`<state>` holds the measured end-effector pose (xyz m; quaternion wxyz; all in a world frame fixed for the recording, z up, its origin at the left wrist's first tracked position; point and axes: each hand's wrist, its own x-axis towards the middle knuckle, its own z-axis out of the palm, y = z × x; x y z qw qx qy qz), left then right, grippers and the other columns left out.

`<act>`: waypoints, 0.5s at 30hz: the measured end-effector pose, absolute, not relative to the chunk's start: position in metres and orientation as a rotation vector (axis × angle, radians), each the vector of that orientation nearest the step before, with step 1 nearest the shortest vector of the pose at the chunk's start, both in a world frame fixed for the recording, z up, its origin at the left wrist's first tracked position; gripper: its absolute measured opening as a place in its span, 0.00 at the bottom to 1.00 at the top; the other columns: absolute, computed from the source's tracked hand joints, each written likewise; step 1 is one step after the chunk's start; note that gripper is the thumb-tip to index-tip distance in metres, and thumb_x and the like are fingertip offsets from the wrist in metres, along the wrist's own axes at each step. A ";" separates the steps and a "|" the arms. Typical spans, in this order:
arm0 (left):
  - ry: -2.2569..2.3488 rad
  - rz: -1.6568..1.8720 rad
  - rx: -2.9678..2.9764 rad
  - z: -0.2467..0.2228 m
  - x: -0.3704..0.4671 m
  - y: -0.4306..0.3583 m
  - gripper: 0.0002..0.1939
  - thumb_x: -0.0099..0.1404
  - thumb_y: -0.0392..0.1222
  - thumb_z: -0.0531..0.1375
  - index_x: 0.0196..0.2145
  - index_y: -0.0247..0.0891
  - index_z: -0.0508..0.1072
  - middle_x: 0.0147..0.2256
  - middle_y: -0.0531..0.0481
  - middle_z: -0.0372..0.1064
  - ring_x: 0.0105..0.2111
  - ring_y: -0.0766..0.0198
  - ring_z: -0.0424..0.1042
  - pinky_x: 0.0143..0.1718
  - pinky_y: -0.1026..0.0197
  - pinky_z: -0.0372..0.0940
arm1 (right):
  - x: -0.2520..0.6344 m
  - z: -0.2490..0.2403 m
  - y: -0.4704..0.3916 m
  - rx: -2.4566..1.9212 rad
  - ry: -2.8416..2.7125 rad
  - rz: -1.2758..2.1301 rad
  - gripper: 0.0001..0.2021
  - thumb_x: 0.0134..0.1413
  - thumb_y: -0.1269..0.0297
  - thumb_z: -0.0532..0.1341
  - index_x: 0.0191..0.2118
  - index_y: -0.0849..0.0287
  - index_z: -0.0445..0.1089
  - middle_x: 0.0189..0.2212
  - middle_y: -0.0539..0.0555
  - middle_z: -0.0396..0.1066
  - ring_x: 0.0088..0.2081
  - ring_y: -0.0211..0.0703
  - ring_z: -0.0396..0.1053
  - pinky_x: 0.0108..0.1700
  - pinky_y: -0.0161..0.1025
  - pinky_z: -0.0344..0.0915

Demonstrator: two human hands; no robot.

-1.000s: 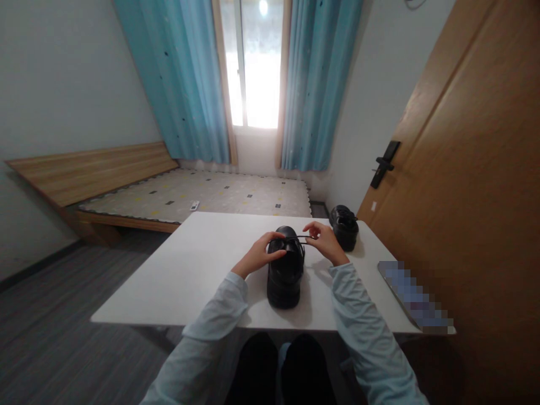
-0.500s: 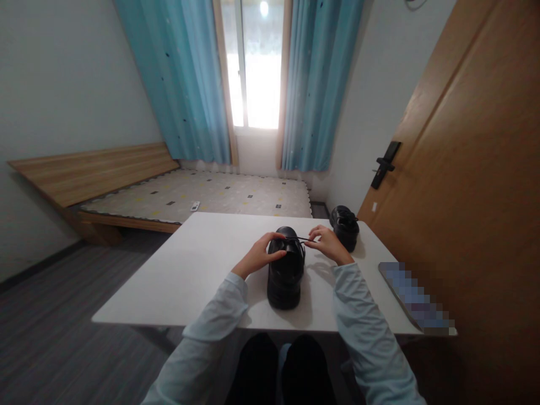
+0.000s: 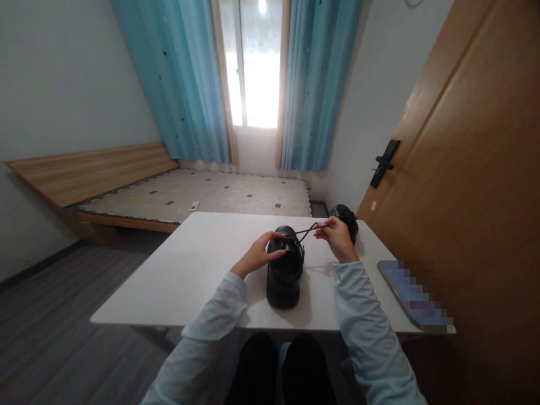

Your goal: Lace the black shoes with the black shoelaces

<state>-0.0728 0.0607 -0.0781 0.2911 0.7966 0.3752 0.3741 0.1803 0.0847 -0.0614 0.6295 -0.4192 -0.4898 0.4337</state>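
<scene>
A black shoe stands on the white table, its toe pointing away from me and its heel near the front edge. My left hand grips the shoe's left side, thumb over the opening and fingers by the laces. Off to the right, my right hand pinches a black shoelace, which stretches from the shoe's lacing to my fingertips. Behind that hand stands a second black shoe, partly covered by it.
At the table's right edge lies a flat, pixelated object. A wooden door with a black handle rises on the right. Beyond the table is a bed with a small white object on it.
My right hand has moved right and slightly up, drawing more of the shoelace out from the shoe. My left hand and the shoe have stayed in place.
</scene>
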 end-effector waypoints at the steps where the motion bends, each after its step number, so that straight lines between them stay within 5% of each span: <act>1: 1.000 1.000 2.124 -0.078 -0.073 0.061 0.21 0.58 0.48 0.62 0.48 0.40 0.68 0.49 0.45 0.68 0.52 0.55 0.66 0.55 0.50 0.59 | 0.179 -0.059 0.083 -0.932 -1.107 0.987 0.19 0.37 0.58 0.70 0.26 0.57 0.57 0.25 0.50 0.73 0.22 0.39 0.73 0.24 0.36 0.71; 8: 0.996 1.014 2.126 -0.078 -0.072 0.061 0.20 0.58 0.48 0.62 0.47 0.40 0.68 0.49 0.45 0.68 0.51 0.54 0.66 0.55 0.51 0.59 | 0.163 -0.048 0.072 -0.752 -1.162 0.911 0.13 0.42 0.61 0.67 0.36 0.57 0.69 0.30 0.51 0.73 0.35 0.45 0.76 0.44 0.46 0.74; 15: 0.981 1.004 2.130 -0.078 -0.072 0.061 0.20 0.59 0.47 0.62 0.47 0.39 0.67 0.49 0.45 0.67 0.52 0.55 0.66 0.56 0.51 0.58 | 0.153 -0.053 0.072 -0.721 -1.166 0.756 0.09 0.43 0.63 0.68 0.33 0.58 0.75 0.31 0.53 0.75 0.37 0.47 0.76 0.42 0.47 0.75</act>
